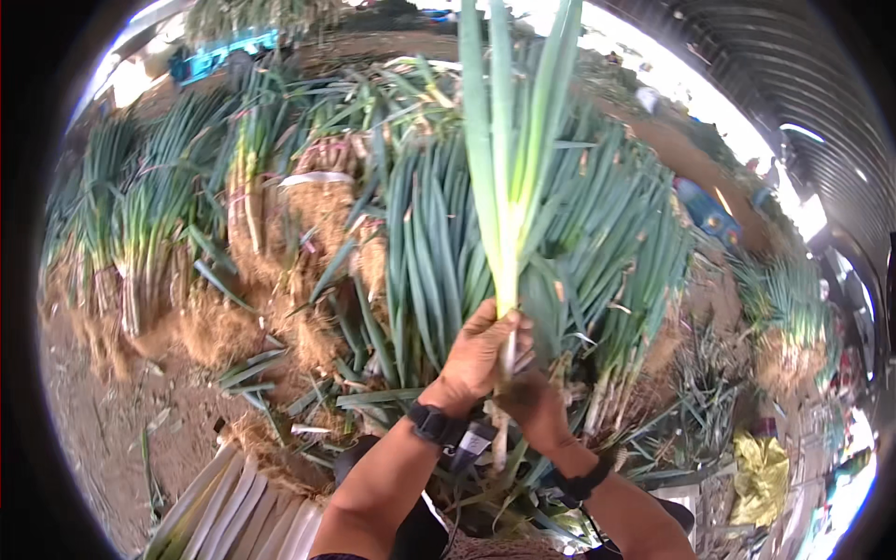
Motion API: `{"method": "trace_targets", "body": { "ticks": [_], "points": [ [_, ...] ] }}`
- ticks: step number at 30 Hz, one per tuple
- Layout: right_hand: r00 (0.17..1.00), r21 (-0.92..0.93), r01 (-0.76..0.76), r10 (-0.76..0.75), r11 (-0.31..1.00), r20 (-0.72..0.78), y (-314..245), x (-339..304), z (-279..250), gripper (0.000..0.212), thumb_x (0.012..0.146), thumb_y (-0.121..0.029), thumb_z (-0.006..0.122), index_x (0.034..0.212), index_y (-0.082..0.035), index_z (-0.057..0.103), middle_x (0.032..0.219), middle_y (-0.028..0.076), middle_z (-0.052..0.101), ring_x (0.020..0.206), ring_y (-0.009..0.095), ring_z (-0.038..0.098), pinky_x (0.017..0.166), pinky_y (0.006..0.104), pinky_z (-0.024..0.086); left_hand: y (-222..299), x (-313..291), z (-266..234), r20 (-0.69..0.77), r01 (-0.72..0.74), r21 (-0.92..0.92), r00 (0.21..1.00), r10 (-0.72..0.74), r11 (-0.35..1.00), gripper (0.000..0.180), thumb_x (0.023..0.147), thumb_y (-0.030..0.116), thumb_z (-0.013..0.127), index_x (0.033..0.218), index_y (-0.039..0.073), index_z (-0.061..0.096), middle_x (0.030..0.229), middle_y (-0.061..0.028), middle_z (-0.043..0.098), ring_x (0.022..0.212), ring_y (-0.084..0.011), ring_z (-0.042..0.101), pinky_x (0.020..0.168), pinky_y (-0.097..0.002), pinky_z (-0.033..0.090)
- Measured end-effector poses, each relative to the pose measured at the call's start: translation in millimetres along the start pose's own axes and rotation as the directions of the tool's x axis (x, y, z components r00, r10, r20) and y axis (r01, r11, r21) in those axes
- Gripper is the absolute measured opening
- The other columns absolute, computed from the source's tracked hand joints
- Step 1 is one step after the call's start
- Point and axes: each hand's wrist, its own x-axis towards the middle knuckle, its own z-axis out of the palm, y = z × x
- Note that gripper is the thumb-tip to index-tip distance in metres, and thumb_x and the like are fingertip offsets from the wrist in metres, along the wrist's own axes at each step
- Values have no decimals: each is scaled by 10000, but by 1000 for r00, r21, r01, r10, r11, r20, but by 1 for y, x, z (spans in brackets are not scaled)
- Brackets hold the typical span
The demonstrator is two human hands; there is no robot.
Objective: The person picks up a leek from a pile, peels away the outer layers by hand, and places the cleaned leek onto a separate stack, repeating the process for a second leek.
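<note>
My left hand [478, 359] is wrapped round the pale stem of a large green onion [505, 266], held upright in front of me. Its green leaves fan out above and run past the top of the view. Just below and to the right, my right hand [530, 397] is close to the lower stem; motion smears its fingers, so its grip cannot be made out. Behind the held stalk leans a dense row of green onions [425, 252]. At the lower left lie several thick, peeled white stalks [229, 504].
Tied bundles of green onions with brown roots [140, 271] stand at the left. Loose leaves [252, 369] litter the dirt ground. A yellow sack [758, 476] lies at the lower right, and another bundle [793, 327] stands far right. A blue vehicle [224, 56] is at the back left.
</note>
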Motion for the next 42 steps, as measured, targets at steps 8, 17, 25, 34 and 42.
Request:
{"method": "trace_targets", "body": {
  "ticks": [8,17,25,34,42],
  "points": [
    [989,81,16,-4,997,-146,6,-15,-11,220,700,-91,698,865,-39,563,819,120,587,739,266,593,643,332,473,-12,13,14,-110,-95,155,987,113,983,198,838,118,605,1010,111,509,893,-37,590,776,-174,583,692,-333,496],
    [917,-70,183,-196,981,-347,10,0,-11,220,697,-76,704,832,-41,534,794,95,528,686,238,546,604,318,446,-28,1,17,-68,-70,103,995,77,992,307,922,220,472,1201,94,446,965,-57,563,828,-157,507,743,-296,437],
    [937,828,-40,309,560,-164,0,-16,-1,140,826,-82,603,908,-64,491,821,48,531,761,207,554,679,318,451,-15,8,28,-76,-209,245,969,234,947,354,909,191,491,1249,121,419,812,-31,510,674,-131,489,600,-263,443],
    [897,-17,-344,334,939,289,26,-120,-35,298,819,-270,598,985,-32,533,794,135,602,722,241,599,635,343,455,15,13,12,-181,-278,297,923,339,914,173,907,299,509,1002,162,460,722,6,448,539,-91,403,473,-239,362],
    [662,-470,-348,568,811,489,117,-180,-15,415,829,-391,516,1092,-70,501,894,198,621,813,375,600,721,454,457,20,4,7,-221,-369,421,844,488,828,206,888,244,553,1052,127,506,672,17,453,482,-68,416,422,-214,354]
  ]
}}
